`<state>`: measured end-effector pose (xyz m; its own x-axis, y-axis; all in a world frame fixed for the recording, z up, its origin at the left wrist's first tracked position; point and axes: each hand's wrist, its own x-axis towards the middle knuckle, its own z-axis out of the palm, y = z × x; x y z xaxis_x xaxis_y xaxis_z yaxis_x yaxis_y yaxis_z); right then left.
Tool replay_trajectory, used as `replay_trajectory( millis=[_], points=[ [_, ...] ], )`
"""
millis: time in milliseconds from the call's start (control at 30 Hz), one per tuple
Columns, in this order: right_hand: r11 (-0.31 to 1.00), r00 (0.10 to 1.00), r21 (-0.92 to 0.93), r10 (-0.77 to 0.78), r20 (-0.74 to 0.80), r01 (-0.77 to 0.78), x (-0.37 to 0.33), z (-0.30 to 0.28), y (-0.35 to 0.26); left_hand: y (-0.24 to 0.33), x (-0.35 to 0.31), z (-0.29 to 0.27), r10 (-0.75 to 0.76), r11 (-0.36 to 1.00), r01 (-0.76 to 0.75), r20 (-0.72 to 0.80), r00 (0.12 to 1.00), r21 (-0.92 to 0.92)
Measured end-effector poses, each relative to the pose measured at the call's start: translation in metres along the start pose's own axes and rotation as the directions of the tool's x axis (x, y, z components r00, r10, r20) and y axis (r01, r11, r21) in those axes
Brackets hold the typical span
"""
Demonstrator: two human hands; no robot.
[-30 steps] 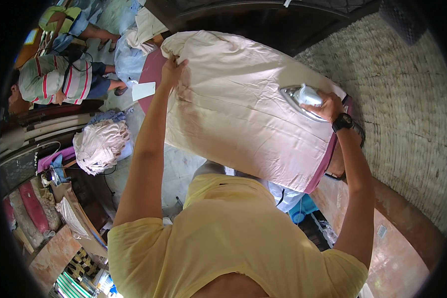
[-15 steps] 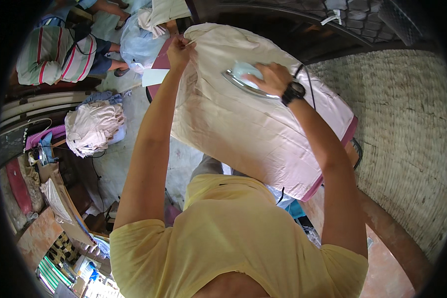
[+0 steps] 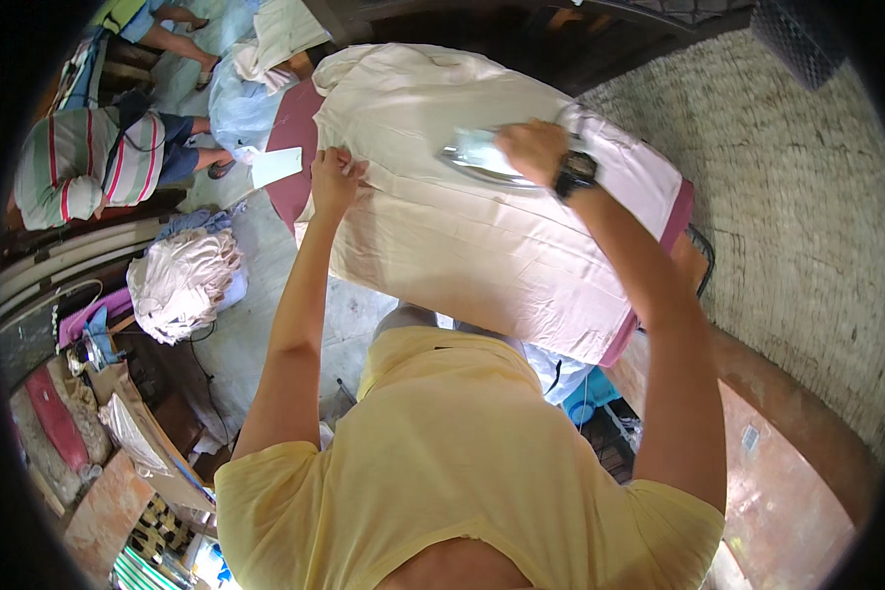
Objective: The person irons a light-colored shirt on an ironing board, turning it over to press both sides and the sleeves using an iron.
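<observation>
Cream cloth [image 3: 433,236] is spread over a maroon-edged ironing board [image 3: 287,123], with soft creases across it. My right hand [image 3: 533,150] is closed round the handle of a clothes iron [image 3: 475,149], whose soleplate lies on the upper middle of the cloth. The iron is slightly blurred. At the cloth's left edge, my left hand [image 3: 333,180] has its fingers bent together in a pinch on the fabric. A pale card-like piece [image 3: 277,167] sits on the board's left end, beside that hand.
A heap of crumpled cream cloth [image 3: 187,280] lies on the left. Beyond it, a person in a striped shirt [image 3: 84,167] is close to a bluish plastic bag [image 3: 241,108]. Behind the iron, a dark cord [image 3: 567,113] shows. A dark crate [image 3: 798,47] stands far right.
My left hand has come nearer to me along the cloth's left edge. The iron has shifted slightly in my right hand. My view has moved, so the board appears farther left.
</observation>
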<state>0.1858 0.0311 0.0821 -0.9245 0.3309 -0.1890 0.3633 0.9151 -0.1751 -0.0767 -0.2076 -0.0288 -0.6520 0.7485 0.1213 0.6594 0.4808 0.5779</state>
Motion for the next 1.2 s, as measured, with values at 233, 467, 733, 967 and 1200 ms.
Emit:
replay_trajectory(
  millis=[233, 467, 733, 967, 1200],
  points=[
    [0.979, 0.986, -0.179, 0.069, -0.15, -0.095, -0.166, 0.017, 0.119, 0.009, -0.001, -0.002, -0.12, 0.958, 0.131, 0.057, 0.991, -0.253],
    [0.924, 0.951, 0.376, 0.18, -0.251, -0.075, -0.025, 0.03, -0.042, -0.002, -0.019, -0.001, -0.099, 0.97, 0.078, -0.084, 0.991, -0.229],
    [0.865, 0.883, 0.474, 0.343, -0.321, -0.164, 0.055, 0.014, -0.119, 0.033, -0.011, 0.001, -0.133, 0.926, -0.027, -0.391, 0.911, -0.378],
    [0.972, 0.957, -0.11, 0.177, -0.23, -0.206, -0.128, 0.038, 0.049, 0.112, -0.023, 0.04, 0.265, 0.887, -0.358, -0.314, 0.912, -0.293],
    [0.581, 0.567, 0.141, 0.813, -0.128, -0.801, -0.306, -0.052, 0.086, 0.201, -0.067, 0.102, 0.708, 0.704, -0.661, 0.183, 0.682, -0.26]
  ],
)
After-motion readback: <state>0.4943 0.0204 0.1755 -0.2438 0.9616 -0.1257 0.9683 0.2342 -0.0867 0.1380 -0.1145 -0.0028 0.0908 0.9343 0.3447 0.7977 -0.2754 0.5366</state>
